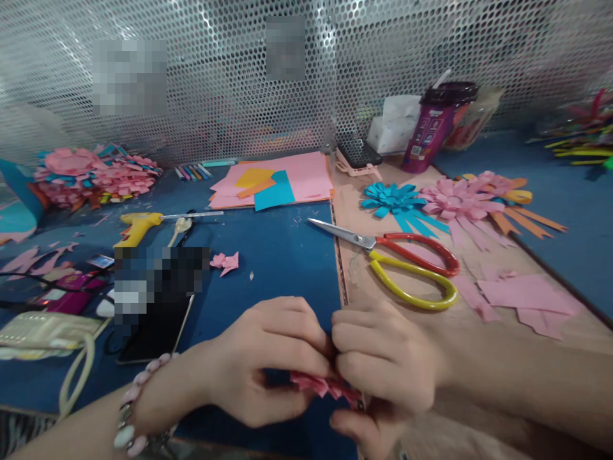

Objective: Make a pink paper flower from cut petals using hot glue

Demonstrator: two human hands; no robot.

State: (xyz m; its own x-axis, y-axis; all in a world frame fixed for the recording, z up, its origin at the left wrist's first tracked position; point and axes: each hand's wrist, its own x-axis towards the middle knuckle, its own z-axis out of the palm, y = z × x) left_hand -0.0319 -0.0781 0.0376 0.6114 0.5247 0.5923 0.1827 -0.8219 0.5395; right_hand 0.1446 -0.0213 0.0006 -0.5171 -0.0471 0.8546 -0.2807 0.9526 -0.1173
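My left hand and my right hand meet at the near edge of the table, fingers curled and pinched around a folded pink paper piece. Only its fringed lower edge shows between the fingers. Just beyond my right hand lie scissors with one red and one yellow handle, blades pointing left. Finished paper flowers sit farther right: a blue flower and a pink flower.
A stack of pink, yellow and blue paper sheets lies at the back. A yellow glue gun, a dark phone and a pile of pink flowers are at left. Purple cup and pink scraps at right.
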